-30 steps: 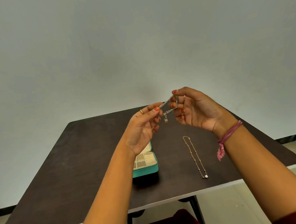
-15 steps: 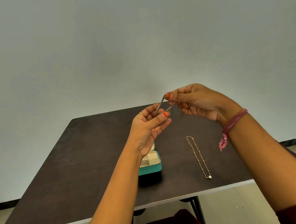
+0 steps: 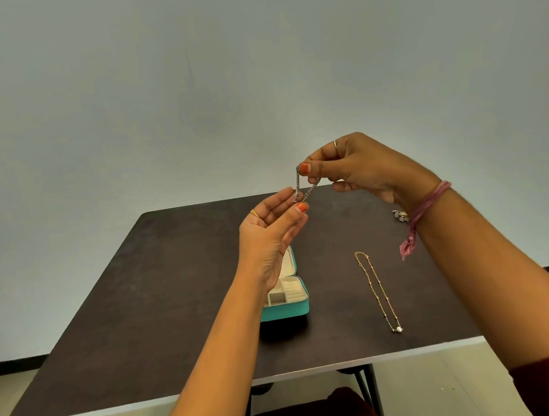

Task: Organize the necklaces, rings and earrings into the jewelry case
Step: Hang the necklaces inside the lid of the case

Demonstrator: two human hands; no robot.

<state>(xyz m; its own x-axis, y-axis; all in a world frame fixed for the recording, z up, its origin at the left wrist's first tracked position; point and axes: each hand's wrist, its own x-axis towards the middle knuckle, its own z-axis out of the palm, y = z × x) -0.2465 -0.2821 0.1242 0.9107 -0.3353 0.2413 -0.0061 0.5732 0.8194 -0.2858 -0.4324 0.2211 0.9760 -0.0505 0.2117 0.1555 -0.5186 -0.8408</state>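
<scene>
Nearest the table's front edge, toward its right corner, a gold necklace [image 3: 377,290] lay stretched out on the dark table [image 3: 135,305], its pearl end closest to the person. Left of it, about mid-table, the teal jewelry case [image 3: 287,302] sat open, partly hidden by the left forearm. Above and beyond the case, the right hand [image 3: 356,169] pinched a silver chain [image 3: 302,185] between thumb and forefinger, while the left hand [image 3: 270,231] waited palm-up with fingers relaxed, the chain's lower loop resting at its fingertips. Gathering the chain slowly into that palm would probably keep it untangled before lowering it into a compartment. Small silver pieces [image 3: 400,215] lay by the right edge.
</scene>
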